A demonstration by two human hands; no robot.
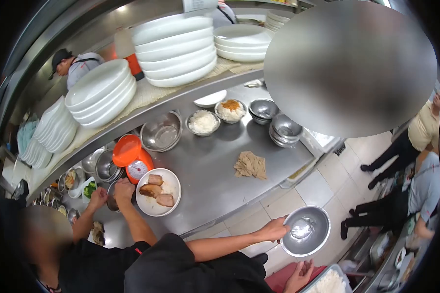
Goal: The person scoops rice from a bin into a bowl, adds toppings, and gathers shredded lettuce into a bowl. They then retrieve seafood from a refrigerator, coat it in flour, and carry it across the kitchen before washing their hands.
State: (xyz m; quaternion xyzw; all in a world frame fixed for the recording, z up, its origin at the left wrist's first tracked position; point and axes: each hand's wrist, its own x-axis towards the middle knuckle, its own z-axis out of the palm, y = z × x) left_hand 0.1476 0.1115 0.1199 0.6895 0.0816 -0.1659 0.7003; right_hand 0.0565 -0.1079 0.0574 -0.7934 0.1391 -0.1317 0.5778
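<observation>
Left hand [274,229] holding a round, shiny steel bowl [305,230] by its rim, low over the tiled floor [322,188] to the right of the desk.

The left fingers are curled together over the bowl's left rim, pinching it; the bowl looks bare inside apart from glare. Nearer and lower, the right hand [298,276] is palm-up with its fingers spread and nothing in them, just beside a tray of white rice [327,283]. To the left runs the long steel desk [215,171], carrying a crumpled beige cloth [251,165], a white plate of sliced browned meat [158,191] and an orange kitchen scale [132,161]. Another person's two hands [111,194] work at the desk's left end beside the plate. Stacks of white plates [176,49] sit on the far shelf.
</observation>
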